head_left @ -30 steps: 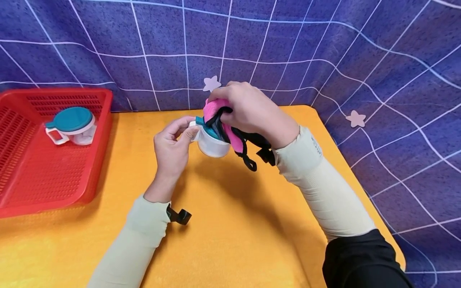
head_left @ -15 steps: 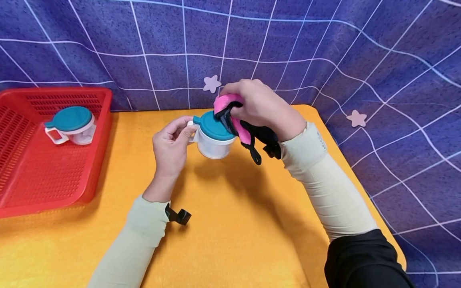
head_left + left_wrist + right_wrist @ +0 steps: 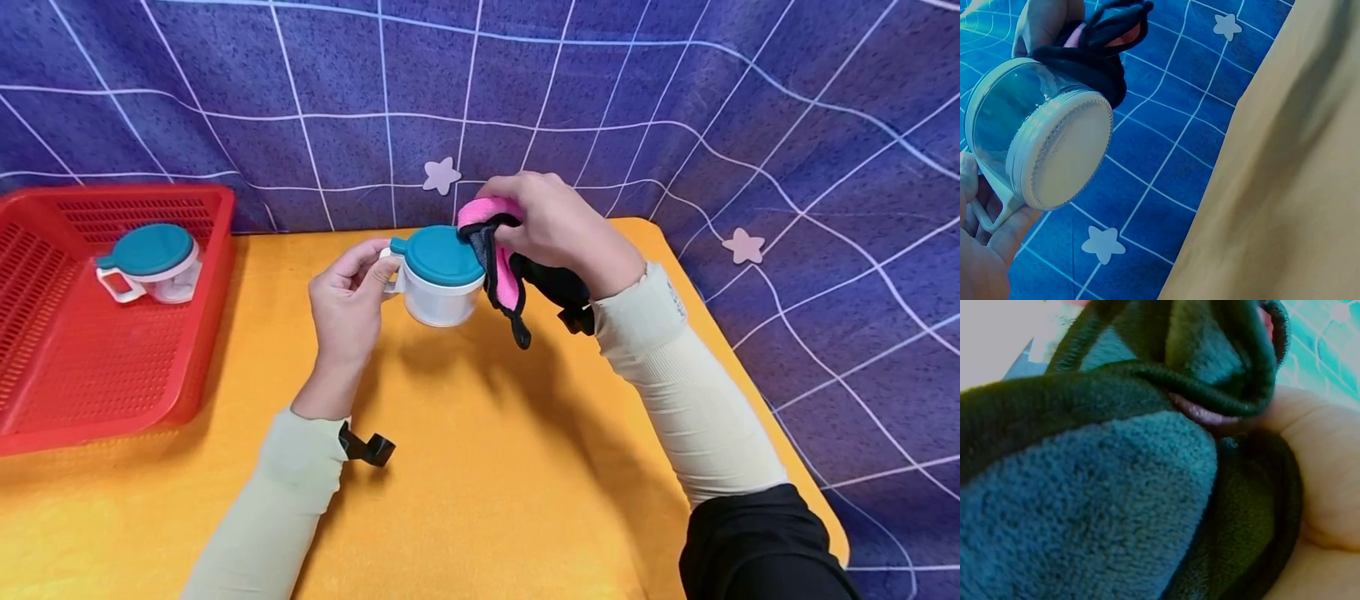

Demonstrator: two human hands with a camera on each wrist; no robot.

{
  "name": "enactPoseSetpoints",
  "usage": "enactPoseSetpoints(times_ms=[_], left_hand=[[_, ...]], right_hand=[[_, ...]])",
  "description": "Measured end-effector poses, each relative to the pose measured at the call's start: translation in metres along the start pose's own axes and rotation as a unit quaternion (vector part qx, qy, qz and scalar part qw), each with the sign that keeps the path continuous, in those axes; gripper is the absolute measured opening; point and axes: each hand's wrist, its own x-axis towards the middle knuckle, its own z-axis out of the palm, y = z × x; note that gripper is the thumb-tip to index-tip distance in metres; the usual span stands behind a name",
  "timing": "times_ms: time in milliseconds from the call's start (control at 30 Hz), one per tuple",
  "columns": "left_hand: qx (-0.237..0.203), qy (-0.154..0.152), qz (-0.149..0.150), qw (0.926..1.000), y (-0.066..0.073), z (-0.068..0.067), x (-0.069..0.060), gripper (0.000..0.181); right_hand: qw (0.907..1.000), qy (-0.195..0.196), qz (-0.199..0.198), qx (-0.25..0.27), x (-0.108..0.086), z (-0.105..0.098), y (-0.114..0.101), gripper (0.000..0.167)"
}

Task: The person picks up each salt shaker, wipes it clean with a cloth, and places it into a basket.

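Observation:
A clear seasoning jar [image 3: 441,302] with a teal lid [image 3: 444,255] is held above the table by my left hand [image 3: 347,304], whose thumb and fingers pinch its white handle [image 3: 395,275]. The left wrist view shows the jar's pale round base [image 3: 1067,150] tilted toward the camera. My right hand [image 3: 558,225] grips a bunched pink and dark grey cloth [image 3: 504,271] with black edging. That cloth touches the right side of the lid and jar. In the right wrist view the cloth's grey fleecy face [image 3: 1097,506] fills most of the picture and hides the jar.
A red plastic basket [image 3: 180,367] stands on the left of the yellow table [image 3: 465,467]. Inside it sits another jar [image 3: 153,254] with a teal lid and white handle. A blue curtain [image 3: 337,100] with white lines and stars hangs along the back and right edges.
My right hand has drawn the cloth rightward off the lid's top to its right side, uncovering the lid. The jar has shifted slightly left with my left hand during the last half second.

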Motion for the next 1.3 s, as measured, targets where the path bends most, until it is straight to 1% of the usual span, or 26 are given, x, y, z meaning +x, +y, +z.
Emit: enactPoseSetpoints(times_ms=[200, 433, 567, 733, 933, 1167, 1300], left_hand=[[-0.005, 0.006, -0.005, 1.0, 0.001, -0.001, 0.001, 0.023], [-0.016, 0.002, -0.017, 0.9997, 0.001, -0.002, 0.001, 0.02], [-0.023, 0.004, -0.017, 0.9996, 0.0, -0.003, 0.003, 0.02], [-0.031, 0.006, -0.02, 0.9993, 0.001, -0.004, 0.005, 0.021], [-0.036, 0.007, -0.028, 0.9989, -0.001, -0.007, 0.005, 0.021], [-0.034, 0.013, -0.048, 0.9982, -0.006, -0.01, 0.004, 0.021], [-0.057, 0.016, -0.066, 0.996, -0.011, -0.013, 0.004, 0.021]], right_hand=[[0.9999, 0.0, 0.013, 0.01, -0.003, 0.003, 0.005, 0.035], [0.9998, 0.005, 0.01, 0.016, -0.006, 0.006, 0.01, 0.031], [0.9999, 0.009, 0.004, 0.005, -0.009, 0.008, 0.014, 0.032], [0.9999, 0.003, 0.012, 0.002, -0.013, 0.013, 0.022, 0.035], [0.9992, 0.0, 0.039, 0.012, -0.023, 0.02, 0.037, 0.037], [0.9977, 0.017, 0.061, 0.023, -0.037, 0.028, 0.064, 0.04], [0.9964, 0.017, 0.078, 0.031, -0.047, 0.032, 0.081, 0.04]])
